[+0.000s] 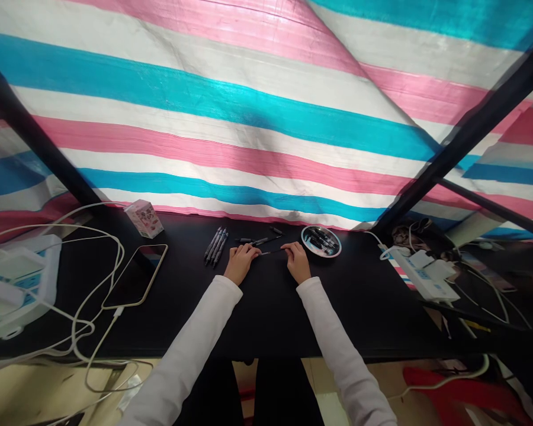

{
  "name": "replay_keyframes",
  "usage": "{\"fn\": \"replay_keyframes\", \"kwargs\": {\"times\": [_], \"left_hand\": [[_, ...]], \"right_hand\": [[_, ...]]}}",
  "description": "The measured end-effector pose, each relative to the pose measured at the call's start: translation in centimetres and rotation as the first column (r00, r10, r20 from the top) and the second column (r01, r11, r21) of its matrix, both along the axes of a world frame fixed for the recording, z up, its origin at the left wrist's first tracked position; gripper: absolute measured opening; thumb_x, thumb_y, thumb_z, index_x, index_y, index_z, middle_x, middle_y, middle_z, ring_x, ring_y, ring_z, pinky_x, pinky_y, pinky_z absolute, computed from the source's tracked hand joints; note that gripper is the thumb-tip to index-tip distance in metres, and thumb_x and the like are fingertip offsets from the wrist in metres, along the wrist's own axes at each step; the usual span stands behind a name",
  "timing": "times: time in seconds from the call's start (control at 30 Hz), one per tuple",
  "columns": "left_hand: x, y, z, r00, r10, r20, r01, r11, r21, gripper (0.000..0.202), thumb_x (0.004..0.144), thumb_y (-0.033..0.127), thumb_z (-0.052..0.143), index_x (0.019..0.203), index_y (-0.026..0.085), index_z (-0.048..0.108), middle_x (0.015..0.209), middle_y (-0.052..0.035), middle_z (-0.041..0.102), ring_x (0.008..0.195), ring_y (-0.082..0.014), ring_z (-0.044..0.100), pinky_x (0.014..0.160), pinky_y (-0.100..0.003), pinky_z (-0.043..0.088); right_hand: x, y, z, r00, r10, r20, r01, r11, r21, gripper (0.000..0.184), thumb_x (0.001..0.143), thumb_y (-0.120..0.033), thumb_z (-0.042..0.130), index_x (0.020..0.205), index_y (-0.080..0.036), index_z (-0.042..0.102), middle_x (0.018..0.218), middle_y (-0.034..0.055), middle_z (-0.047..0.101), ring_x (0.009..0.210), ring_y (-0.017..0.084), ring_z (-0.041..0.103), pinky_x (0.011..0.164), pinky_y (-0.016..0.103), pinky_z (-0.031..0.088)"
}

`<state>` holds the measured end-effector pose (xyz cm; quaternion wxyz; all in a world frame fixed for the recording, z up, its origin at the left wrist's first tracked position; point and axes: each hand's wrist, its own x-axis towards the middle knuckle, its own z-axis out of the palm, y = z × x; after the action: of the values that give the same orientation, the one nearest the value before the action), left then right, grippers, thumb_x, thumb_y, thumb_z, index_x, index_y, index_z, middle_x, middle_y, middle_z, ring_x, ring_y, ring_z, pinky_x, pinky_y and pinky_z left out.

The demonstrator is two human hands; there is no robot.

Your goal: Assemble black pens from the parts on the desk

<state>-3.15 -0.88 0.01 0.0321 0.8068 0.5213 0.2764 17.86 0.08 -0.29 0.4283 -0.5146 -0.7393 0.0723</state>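
Observation:
My left hand (pixel 241 262) and my right hand (pixel 296 261) rest on the black table (pixel 266 307), fingers curled. Between them they pinch a thin black pen (pixel 272 252), one hand at each end, held level just above the table. A row of several finished black pens (pixel 216 244) lies to the left of my left hand. Loose pen parts (pixel 261 239) lie just beyond my hands. A round metal dish (pixel 321 241) with more dark pen parts sits to the right of my right hand.
A phone (pixel 135 276) on a white cable lies at the left, with a small pink box (pixel 144 218) behind it. White power strips sit at the far left (pixel 13 284) and at the right (pixel 421 273). A striped tarp (pixel 249 118) hangs behind.

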Motion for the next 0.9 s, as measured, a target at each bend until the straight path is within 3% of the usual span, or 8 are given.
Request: {"fn": "replay_keyframes", "kwargs": {"times": [0.23, 0.5, 0.8, 0.9], "left_hand": [[0.1, -0.2, 0.3, 0.999, -0.052, -0.011, 0.052, 0.999, 0.006, 0.021, 0.094, 0.026, 0.039, 0.103, 0.027, 0.058, 0.096, -0.0015, 0.059, 0.09, -0.0161, 0.052, 0.079, -0.032, 0.027], [0.4, -0.3, 0.4, 0.983, -0.183, -0.007, 0.183, 0.983, -0.012, 0.02, 0.095, 0.021, 0.037, 0.104, 0.022, 0.055, 0.102, -0.0017, 0.06, 0.093, -0.0136, 0.055, 0.077, -0.028, 0.031], [0.4, -0.2, 0.2, 0.979, -0.201, 0.02, 0.201, 0.98, -0.009, 0.021, 0.095, 0.022, 0.035, 0.104, 0.022, 0.054, 0.102, -0.0022, 0.06, 0.093, -0.0146, 0.055, 0.077, -0.028, 0.033], [0.4, -0.3, 0.4, 0.985, -0.167, 0.034, 0.167, 0.986, -0.008, 0.021, 0.095, 0.022, 0.034, 0.104, 0.022, 0.054, 0.102, -0.002, 0.06, 0.091, -0.0147, 0.055, 0.077, -0.029, 0.033]], "right_hand": [[-0.3, -0.3, 0.3, 0.999, 0.012, 0.034, -0.012, 1.0, 0.002, 0.025, 0.087, -0.015, 0.039, 0.092, -0.022, 0.062, 0.089, 0.006, 0.059, 0.084, 0.019, 0.053, 0.08, 0.033, 0.04], [-1.4, -0.8, 0.4, 0.978, 0.187, 0.089, -0.185, 0.982, -0.027, 0.02, 0.088, -0.019, 0.045, 0.092, -0.024, 0.064, 0.084, 0.0024, 0.063, 0.078, 0.017, 0.053, 0.076, 0.03, 0.041], [-1.5, -1.0, 0.8, 0.978, 0.2, 0.063, -0.197, 0.979, -0.052, 0.018, 0.088, -0.024, 0.047, 0.092, -0.025, 0.065, 0.085, 0.0022, 0.066, 0.08, 0.017, 0.054, 0.078, 0.032, 0.04], [-1.7, -1.3, 1.4, 0.981, 0.184, 0.066, -0.182, 0.983, -0.041, 0.019, 0.087, -0.028, 0.049, 0.1, -0.025, 0.063, 0.093, 0.0023, 0.066, 0.088, 0.018, 0.055, 0.081, 0.033, 0.039]]}}
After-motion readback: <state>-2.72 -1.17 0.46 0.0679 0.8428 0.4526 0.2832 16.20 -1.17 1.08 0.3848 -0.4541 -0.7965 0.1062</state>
